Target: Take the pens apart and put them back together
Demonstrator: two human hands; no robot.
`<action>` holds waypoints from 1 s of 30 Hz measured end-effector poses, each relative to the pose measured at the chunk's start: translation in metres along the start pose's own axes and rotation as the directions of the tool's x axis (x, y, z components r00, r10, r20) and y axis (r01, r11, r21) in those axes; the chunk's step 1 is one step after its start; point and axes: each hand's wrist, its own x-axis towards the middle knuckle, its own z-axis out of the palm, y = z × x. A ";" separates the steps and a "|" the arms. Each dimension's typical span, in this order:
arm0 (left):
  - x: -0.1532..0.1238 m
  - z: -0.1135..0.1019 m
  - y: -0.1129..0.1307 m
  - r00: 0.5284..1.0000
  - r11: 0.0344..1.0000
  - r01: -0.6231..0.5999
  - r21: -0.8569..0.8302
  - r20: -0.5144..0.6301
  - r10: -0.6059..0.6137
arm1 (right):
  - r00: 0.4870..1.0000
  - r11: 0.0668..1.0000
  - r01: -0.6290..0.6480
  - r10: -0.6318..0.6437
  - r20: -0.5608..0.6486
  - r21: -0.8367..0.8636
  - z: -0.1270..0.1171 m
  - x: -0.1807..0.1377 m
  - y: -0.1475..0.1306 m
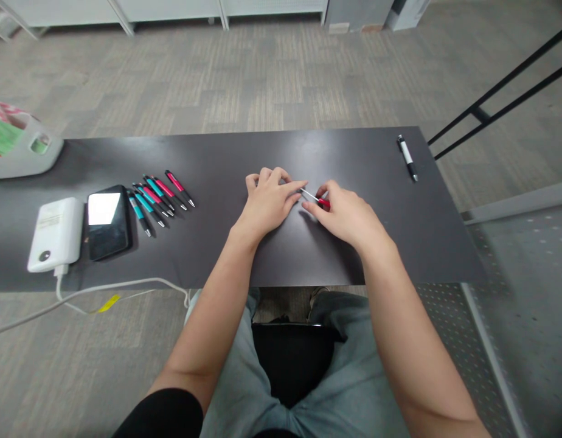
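Both of my hands rest near the middle of the dark table (308,261). My left hand (268,201) and my right hand (347,213) are closed round the two ends of a pen (314,197) with a red part and a thin white or silver piece showing between the fingertips. Most of that pen is hidden by my fingers. A row of several pink and teal pens (160,193) lies to the left, well away from my hands. A single white and black pen (407,158) lies at the far right of the table.
A black phone (107,224) and a white power bank (56,233) with a white cable (126,286) lie at the table's left end. A grey object (20,143) with a colourful top sits at the far left corner. Black metal bars (500,100) stand on the right.
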 end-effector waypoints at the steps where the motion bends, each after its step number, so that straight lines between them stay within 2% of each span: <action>1: 0.000 0.000 0.001 1.000 1.000 -0.006 0.007 0.011 0.005 | 1.000 1.000 0.015 -0.016 0.020 0.021 -0.002 -0.001 0.005; 6: -0.001 -0.005 0.002 1.000 1.000 -0.011 0.001 0.018 0.011 | 0.993 0.992 0.083 -0.091 0.072 0.098 -0.008 0.000 0.026; 11: 0.001 -0.006 -0.004 1.000 0.999 -0.007 -0.044 -0.026 0.006 | 0.980 0.976 0.197 -0.194 -0.039 0.094 -0.008 0.011 0.035; 15: 0.003 -0.004 -0.014 0.999 0.996 -0.029 -0.082 -0.045 0.026 | 0.974 0.981 0.186 -0.178 -0.140 0.053 -0.008 0.016 0.035; 19: 0.004 -0.004 -0.019 0.998 0.996 -0.028 -0.080 -0.053 0.024 | 0.969 0.976 0.215 -0.210 -0.128 0.025 -0.008 0.017 0.032; 24: 0.003 -0.006 -0.013 0.998 0.998 -0.021 -0.055 -0.054 0.018 | 0.974 0.982 0.185 -0.179 -0.136 0.030 -0.011 0.017 0.027; 30: 0.004 -0.007 -0.009 1.000 0.999 -0.010 -0.051 -0.024 0.009 | 0.954 0.968 0.251 -0.248 -0.167 -0.005 -0.010 0.022 0.024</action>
